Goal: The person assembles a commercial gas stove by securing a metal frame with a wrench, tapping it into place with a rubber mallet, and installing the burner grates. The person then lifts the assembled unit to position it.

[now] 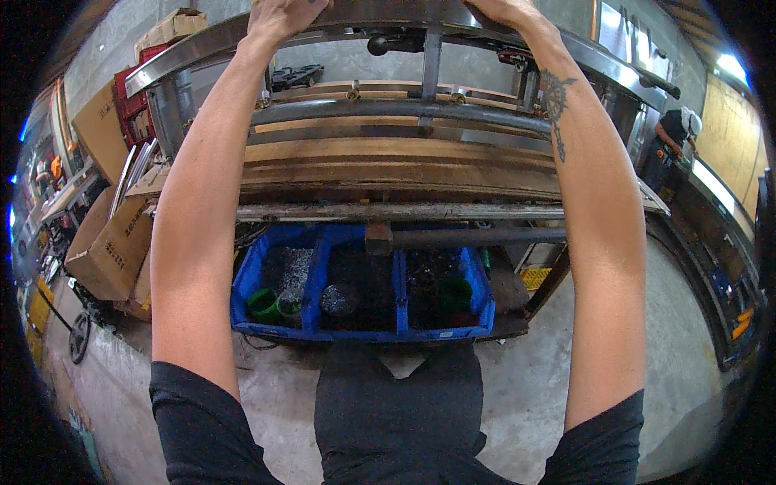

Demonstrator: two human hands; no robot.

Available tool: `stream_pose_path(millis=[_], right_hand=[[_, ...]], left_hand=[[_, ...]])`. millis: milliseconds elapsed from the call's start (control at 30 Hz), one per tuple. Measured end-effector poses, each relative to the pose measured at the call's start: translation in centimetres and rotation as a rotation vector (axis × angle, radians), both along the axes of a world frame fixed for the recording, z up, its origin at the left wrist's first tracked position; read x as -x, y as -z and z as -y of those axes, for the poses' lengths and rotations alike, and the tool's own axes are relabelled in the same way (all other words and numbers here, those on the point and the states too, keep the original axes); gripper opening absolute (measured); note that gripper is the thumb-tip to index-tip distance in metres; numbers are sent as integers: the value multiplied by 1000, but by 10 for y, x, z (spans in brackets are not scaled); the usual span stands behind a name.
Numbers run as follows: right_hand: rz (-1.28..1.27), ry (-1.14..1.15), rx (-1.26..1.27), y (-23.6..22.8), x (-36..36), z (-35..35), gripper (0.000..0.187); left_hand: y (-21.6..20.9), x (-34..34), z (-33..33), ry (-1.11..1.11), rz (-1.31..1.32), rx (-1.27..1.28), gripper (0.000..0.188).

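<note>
Both my arms stretch up to a curved metal frame (364, 14) across the top of the view. My left hand (283, 14) rests at the frame's left part, and its fingers are mostly cut off by the upper edge. Farther right, my right hand (508, 10) is at the same frame, its fingers also out of sight. What either hand holds, if anything, cannot be made out. Below the frame run a dark round bar (404, 110) and wooden boards (396, 166).
Blue bins (356, 325) with small dark pieces and green cups stand under the boards. A steel rod (477, 237) crosses above them. Cardboard boxes (109, 250) are at the left. A person in a white helmet (675, 133) works at the far right, by a long bench (719, 194).
</note>
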State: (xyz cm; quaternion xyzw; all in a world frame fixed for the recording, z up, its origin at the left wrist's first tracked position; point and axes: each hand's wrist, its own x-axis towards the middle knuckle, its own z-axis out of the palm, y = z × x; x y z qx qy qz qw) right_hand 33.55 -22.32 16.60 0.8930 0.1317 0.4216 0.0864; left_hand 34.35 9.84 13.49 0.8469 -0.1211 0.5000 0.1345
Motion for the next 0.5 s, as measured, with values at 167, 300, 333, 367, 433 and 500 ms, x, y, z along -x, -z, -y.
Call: stream_pose_path(millis=[167, 300, 333, 367, 433, 500], right_hand=[[2, -11, 39, -2, -2, -1, 44], [-9, -13, -6, -2, -4, 1, 44], [-16, -8, -14, -2, -3, 1, 44], [-6, -18, -13, -2, -3, 1, 44], [14, -38, -9, -1, -1, 0, 44], [3, -8, 21, 0, 2, -1, 44]], left_hand=[[1, -1, 1, -32, 46, 14, 58], [2, 1, 2, -4, 39, 13, 59], [3, 2, 1, 27, 30, 15, 60], [3, 3, 0, 58, 21, 16, 60], [2, 4, 1, 48, 16, 27, 60], [2, 3, 1, 39, 10, 41, 60]])
